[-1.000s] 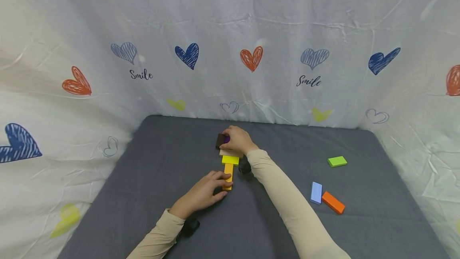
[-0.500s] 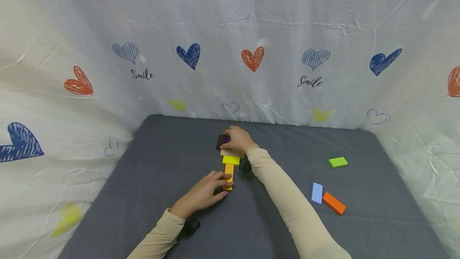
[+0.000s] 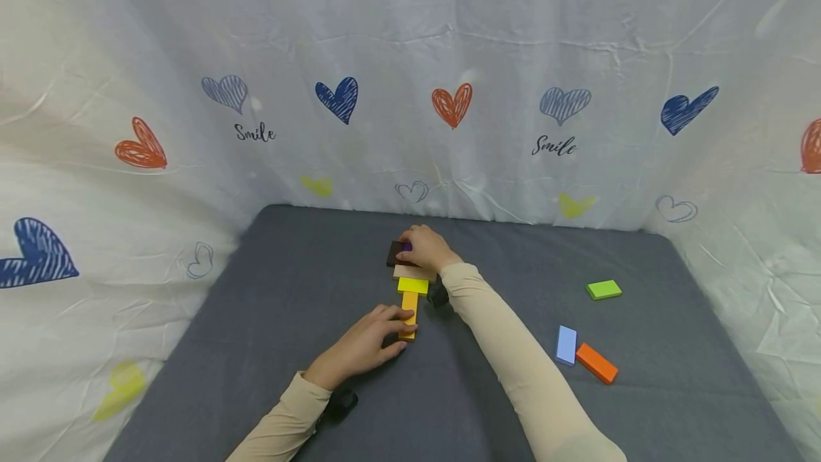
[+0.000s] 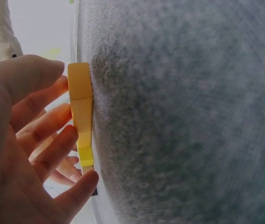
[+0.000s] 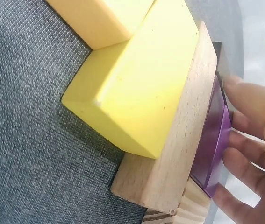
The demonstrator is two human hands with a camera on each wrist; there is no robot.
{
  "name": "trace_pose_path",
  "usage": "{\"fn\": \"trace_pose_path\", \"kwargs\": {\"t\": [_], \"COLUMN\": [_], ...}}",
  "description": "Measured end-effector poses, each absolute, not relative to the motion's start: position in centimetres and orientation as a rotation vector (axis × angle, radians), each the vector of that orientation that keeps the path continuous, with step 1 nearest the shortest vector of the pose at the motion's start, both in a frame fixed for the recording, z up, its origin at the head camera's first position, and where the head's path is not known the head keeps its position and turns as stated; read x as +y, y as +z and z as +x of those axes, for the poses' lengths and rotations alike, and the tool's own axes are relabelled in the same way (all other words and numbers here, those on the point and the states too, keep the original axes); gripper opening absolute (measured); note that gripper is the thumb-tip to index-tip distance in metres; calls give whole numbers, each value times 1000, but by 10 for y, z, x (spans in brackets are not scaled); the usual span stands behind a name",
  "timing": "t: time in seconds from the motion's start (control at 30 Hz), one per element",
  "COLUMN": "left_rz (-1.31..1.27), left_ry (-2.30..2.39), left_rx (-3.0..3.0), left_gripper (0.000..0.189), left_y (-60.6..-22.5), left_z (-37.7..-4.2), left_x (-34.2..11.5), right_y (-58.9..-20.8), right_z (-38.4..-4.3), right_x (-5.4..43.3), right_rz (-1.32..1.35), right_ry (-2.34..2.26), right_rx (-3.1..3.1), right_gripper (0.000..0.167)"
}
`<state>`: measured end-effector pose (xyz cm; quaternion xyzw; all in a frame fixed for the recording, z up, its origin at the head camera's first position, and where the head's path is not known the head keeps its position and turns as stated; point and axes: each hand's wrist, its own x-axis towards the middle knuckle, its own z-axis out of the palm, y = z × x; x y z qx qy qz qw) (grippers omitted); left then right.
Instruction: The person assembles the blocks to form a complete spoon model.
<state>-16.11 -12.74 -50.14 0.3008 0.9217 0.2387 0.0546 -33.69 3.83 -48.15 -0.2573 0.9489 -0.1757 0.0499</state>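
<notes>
A row of wooden blocks lies on the grey cloth in the head view. From near to far come an orange-yellow block (image 3: pixel 409 300), a yellow block (image 3: pixel 412 285), a bare-wood block (image 3: pixel 413 273) and a purple block (image 5: pixel 212 140) with a black block (image 3: pixel 394 253) beside it. My right hand (image 3: pixel 430 248) pinches the purple block at the far end, the thumb near the black block. With loosely bent fingers, my left hand (image 3: pixel 359 345) touches the side and top of the orange-yellow block; its thumb is by the near end. The right hand partly hides the far blocks.
On the right of the cloth (image 3: pixel 487 405) lie a green block (image 3: pixel 603 289), a light blue block (image 3: pixel 566 345) and an orange block (image 3: pixel 597 363). A striped wooden piece (image 5: pixel 188 205) shows under the purple block in the right wrist view. A white heart-print curtain (image 3: pixel 500 34) surrounds the table.
My right thumb and fingers have shifted very slightly at the far end, and a little more of the dark block shows. The left hand stays in place.
</notes>
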Motion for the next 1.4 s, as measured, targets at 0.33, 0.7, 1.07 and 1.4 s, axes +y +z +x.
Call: {"fn": "trace_pose_path", "kwargs": {"t": [0.33, 0.7, 1.07, 1.4], "left_rz": [931, 906, 898, 893], "left_ry": [738, 715, 711, 696], "left_rx": [2805, 2798, 2794, 2811], "left_gripper": [31, 31, 32, 31], "left_y": [-501, -501, -501, -502], "left_z": [-161, -161, -161, -160], "left_x": [-127, -126, -127, -127], "right_y": [-479, -472, -456, -451], "right_z": [-334, -333, -322, -288], "right_x": [37, 46, 86, 134], "right_rz": [-802, -860, -907, -895], "right_ry": [-480, -418, -403, -370], "right_rx": [2907, 2962, 2987, 3043], "right_gripper": [36, 36, 32, 30]}}
